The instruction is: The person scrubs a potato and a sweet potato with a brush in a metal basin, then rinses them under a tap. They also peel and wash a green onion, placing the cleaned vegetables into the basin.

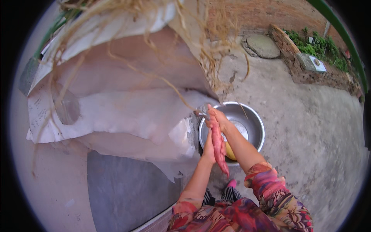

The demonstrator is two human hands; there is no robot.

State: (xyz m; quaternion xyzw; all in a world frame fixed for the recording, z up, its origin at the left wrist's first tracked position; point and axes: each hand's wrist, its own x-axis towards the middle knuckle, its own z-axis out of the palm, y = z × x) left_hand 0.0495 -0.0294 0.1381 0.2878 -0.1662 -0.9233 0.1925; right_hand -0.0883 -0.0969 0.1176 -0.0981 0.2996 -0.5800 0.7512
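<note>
A long pinkish-red tuber (218, 142), which looks like a sweet potato, is held in both my hands. My right hand (218, 118) wraps its upper end, close below the metal tap (203, 114). Lower down, my left hand (209, 149) supports it from the left side. The tuber slants down, its thin tip pointing towards my feet. Beneath the hands stands a wide metal basin (255, 124). A yellow rounded thing (230, 151) lies in it, partly hidden by my right forearm and the tuber. I cannot tell whether water runs from the tap.
Dry brown roots or stems (214, 63) hang close before the camera. Pale sheets (130, 113) cover the wall to the left, above a dark grey panel (130, 185). A low brick planter (313, 75) with green plants and a round slab (263, 45) stand across the concrete floor (313, 130).
</note>
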